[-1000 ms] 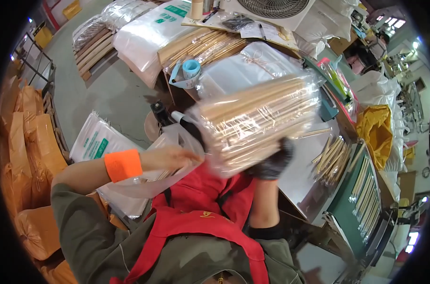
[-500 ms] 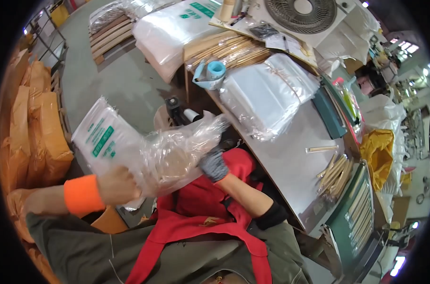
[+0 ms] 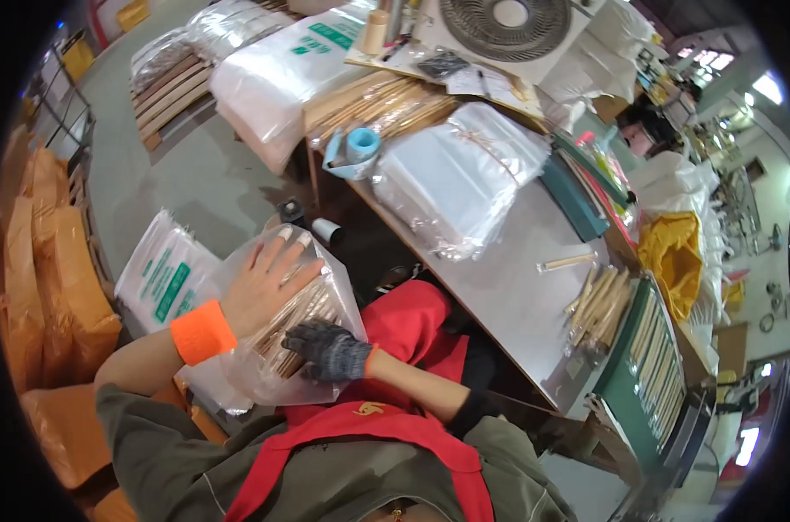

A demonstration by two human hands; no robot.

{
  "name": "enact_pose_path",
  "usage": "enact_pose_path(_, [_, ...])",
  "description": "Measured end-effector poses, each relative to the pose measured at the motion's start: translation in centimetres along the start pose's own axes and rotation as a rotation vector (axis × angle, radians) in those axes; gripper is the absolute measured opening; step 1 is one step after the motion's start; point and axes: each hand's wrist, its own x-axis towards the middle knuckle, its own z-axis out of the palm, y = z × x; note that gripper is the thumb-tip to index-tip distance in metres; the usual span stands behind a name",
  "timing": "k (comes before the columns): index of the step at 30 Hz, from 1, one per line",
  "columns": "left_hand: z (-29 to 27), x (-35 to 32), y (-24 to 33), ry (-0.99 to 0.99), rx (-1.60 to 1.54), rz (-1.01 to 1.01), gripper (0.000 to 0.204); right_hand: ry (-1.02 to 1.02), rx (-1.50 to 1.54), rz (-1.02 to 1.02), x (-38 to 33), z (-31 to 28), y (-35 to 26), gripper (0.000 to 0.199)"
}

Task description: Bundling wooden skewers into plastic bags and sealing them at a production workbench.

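A clear plastic bag of thin wooden sticks (image 3: 301, 326) rests at my left side, beside my lap. My left hand (image 3: 266, 283), with an orange wristband and taped fingertips, lies flat on top of the bag. My right hand (image 3: 327, 349), in a dark knit glove, presses its fingers on the bag's lower side. Both hands hold the bag down. A red apron covers my lap.
A metal table (image 3: 499, 287) stands to the right with a stack of clear plastic bags (image 3: 458, 178), loose wooden sticks (image 3: 597, 304) and a green machine (image 3: 647, 365). A blue tape roll (image 3: 363, 143), a fan (image 3: 508, 22), printed bags (image 3: 164, 274) and orange sacks (image 3: 47, 261) surround me.
The bag of sticks came down from above the table to my left side. My left hand went from gripping the bag's end to lying flat on it; my right hand followed onto it.
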Motion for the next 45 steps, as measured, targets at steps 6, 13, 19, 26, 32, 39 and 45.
enact_pose_path(6, [0.9, 7.7, -1.2, 0.397, 0.258, 0.0, 0.044, -0.122, -0.045, -0.065, -5.9, -5.8, -4.1, 0.061])
enact_pose_path(13, [-2.0, 2.6, -2.5, 0.369, 0.105, -0.07, 0.014, 0.629, -0.305, -0.07, -4.9, -2.8, -4.3, 0.016])
enact_pose_path(19, [-7.4, -0.1, 1.1, 0.438, -0.105, -0.228, 0.012, 0.195, -0.221, -0.327, -4.1, -2.4, -8.2, 0.012])
enact_pose_path(26, [-3.9, 3.6, -1.3, 0.055, 0.024, -0.21, 0.012, -0.003, -0.278, -0.223, -3.4, -0.7, -5.2, 0.014])
enact_pose_path(32, [-7.1, 12.7, 2.9, -0.057, -0.408, 0.138, 0.011, 0.6, 0.3, -0.004, -12.4, -6.1, -6.1, 0.018])
enact_pose_path(39, [-1.1, 27.8, 12.7, -0.153, -0.874, 0.366, 0.035, 1.633, -0.74, 1.288, -34.2, -5.3, -2.3, 0.039])
enact_pose_path(45, [10.6, 43.0, 26.1, -0.02, -0.714, 0.371, 0.066, 1.545, -0.416, 1.73, -44.7, -4.5, 1.9, 0.079])
